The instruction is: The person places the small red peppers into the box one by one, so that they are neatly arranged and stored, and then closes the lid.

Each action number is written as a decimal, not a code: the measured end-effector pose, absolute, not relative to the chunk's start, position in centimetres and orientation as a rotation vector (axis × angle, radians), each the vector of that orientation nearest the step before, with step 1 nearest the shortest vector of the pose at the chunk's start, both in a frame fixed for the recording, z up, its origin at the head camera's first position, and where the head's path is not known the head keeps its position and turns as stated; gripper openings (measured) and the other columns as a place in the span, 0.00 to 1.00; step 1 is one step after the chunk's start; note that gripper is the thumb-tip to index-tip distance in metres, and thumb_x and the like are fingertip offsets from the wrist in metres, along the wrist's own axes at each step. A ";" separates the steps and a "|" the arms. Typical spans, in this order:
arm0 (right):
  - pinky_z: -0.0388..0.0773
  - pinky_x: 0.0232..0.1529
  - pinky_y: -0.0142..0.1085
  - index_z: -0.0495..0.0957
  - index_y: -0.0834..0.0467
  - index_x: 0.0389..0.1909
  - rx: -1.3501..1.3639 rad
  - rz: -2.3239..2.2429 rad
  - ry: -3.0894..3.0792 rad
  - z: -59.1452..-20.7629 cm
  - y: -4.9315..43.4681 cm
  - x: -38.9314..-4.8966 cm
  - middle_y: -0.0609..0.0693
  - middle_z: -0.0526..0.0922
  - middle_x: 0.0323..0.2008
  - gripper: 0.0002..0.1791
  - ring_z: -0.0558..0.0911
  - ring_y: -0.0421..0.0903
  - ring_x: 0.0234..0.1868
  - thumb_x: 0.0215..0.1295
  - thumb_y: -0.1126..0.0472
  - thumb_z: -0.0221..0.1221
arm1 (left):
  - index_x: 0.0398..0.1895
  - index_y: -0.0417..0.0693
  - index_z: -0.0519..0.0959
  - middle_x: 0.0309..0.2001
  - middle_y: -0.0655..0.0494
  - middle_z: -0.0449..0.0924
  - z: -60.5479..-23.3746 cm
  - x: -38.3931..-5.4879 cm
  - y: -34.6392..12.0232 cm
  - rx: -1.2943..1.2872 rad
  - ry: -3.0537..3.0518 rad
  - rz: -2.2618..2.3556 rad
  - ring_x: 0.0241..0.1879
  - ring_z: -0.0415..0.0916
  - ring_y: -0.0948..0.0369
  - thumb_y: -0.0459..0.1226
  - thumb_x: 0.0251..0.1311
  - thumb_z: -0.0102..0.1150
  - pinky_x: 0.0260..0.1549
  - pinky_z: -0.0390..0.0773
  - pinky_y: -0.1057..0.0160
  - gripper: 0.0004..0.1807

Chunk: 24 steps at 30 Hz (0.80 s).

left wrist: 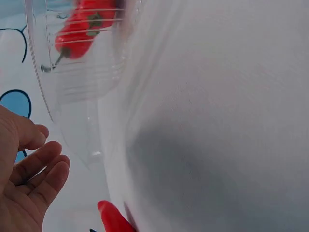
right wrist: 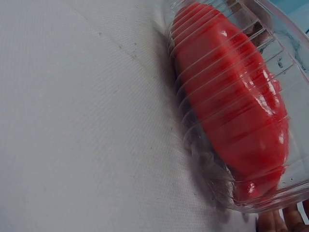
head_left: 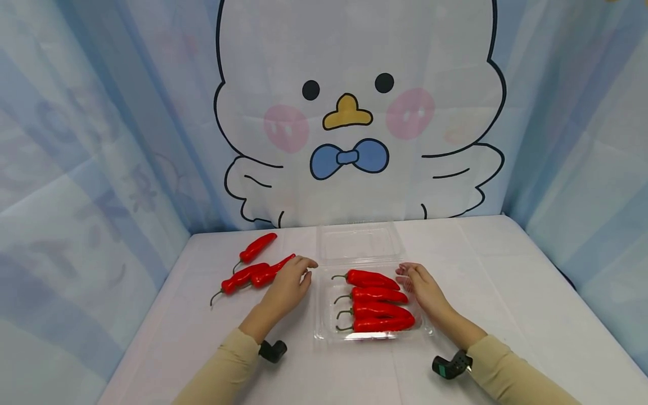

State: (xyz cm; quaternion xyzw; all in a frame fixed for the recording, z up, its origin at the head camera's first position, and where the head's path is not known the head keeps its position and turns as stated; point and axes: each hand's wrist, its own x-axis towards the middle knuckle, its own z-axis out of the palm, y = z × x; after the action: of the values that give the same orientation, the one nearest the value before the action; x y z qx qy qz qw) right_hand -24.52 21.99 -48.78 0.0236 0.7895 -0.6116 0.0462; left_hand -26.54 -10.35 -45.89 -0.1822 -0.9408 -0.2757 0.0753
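Note:
A clear plastic clamshell box (head_left: 324, 332) lies with its lid (head_left: 359, 244) folded back. Several red chili peppers (head_left: 377, 295) with green stems lie side by side in its base, all stems toward the left. My left hand (head_left: 288, 284) hovers left of the box, fingers loosely bent, nothing between thumb and fingertips in the left wrist view. Next to that hand lies a red chili pepper (head_left: 263, 275), partly covered by it. My right hand (head_left: 425, 289) rests at the box's right side, fingers fairly straight; in the right wrist view its fingertips (right wrist: 285, 220) show beyond the box's rim.
Two more chili peppers, one nearer (head_left: 240, 278) and one farther back (head_left: 257, 247), lie on the white-covered table (head_left: 506, 281) at the left. A curtain (head_left: 349, 197) with a cartoon bird hangs behind. Both wrists wear small black cameras (head_left: 272, 351).

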 end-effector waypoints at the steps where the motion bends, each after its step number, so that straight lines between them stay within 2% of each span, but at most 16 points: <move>1: 0.74 0.65 0.34 0.60 0.69 0.70 0.072 -1.867 2.411 -48.8 22.0 -24.5 0.68 0.70 0.69 0.23 0.74 0.63 0.69 0.86 0.58 0.35 | 0.54 0.48 0.81 0.53 0.49 0.82 -45.9 -26.6 -10.6 -0.537 -2.823 -0.816 0.49 0.81 0.54 0.31 0.68 0.64 0.52 0.85 0.55 0.13; 2: 0.74 0.65 0.34 0.60 0.69 0.70 0.070 -1.867 2.412 -48.8 22.0 -24.5 0.68 0.70 0.69 0.23 0.74 0.63 0.69 0.86 0.58 0.35 | 0.53 0.48 0.81 0.53 0.50 0.82 -46.0 -26.7 -10.8 -0.525 -2.824 -0.798 0.49 0.81 0.54 0.31 0.67 0.64 0.52 0.85 0.56 0.13; 7: 0.71 0.72 0.48 0.60 0.69 0.70 0.069 -1.862 2.411 -48.7 22.0 -24.5 0.68 0.70 0.69 0.23 0.74 0.64 0.69 0.86 0.58 0.35 | 0.53 0.50 0.81 0.55 0.50 0.82 -46.4 -27.1 -11.9 -0.462 -2.854 -0.753 0.52 0.81 0.53 0.32 0.67 0.65 0.55 0.84 0.54 0.14; 10: 0.69 0.73 0.53 0.59 0.68 0.71 0.068 -1.857 2.406 -48.7 21.9 -24.4 0.68 0.70 0.69 0.24 0.73 0.64 0.69 0.86 0.58 0.35 | 0.54 0.49 0.81 0.57 0.49 0.81 -46.6 -27.3 -12.5 -0.434 -2.875 -0.732 0.54 0.80 0.53 0.32 0.67 0.65 0.56 0.84 0.54 0.14; 24: 0.67 0.74 0.55 0.59 0.68 0.71 0.078 -1.855 2.406 -48.6 21.9 -24.4 0.68 0.70 0.69 0.24 0.74 0.64 0.69 0.86 0.57 0.35 | 0.55 0.47 0.81 0.56 0.47 0.80 -47.1 -28.2 -15.7 -0.291 -2.909 -0.689 0.57 0.77 0.50 0.31 0.63 0.69 0.59 0.82 0.50 0.17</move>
State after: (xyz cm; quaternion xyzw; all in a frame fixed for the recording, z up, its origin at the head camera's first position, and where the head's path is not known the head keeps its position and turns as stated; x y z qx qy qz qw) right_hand -24.37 21.89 -48.55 0.0255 0.7906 -0.6096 0.0515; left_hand -28.23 -15.70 -47.10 -0.0965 -0.9662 -0.2289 0.0688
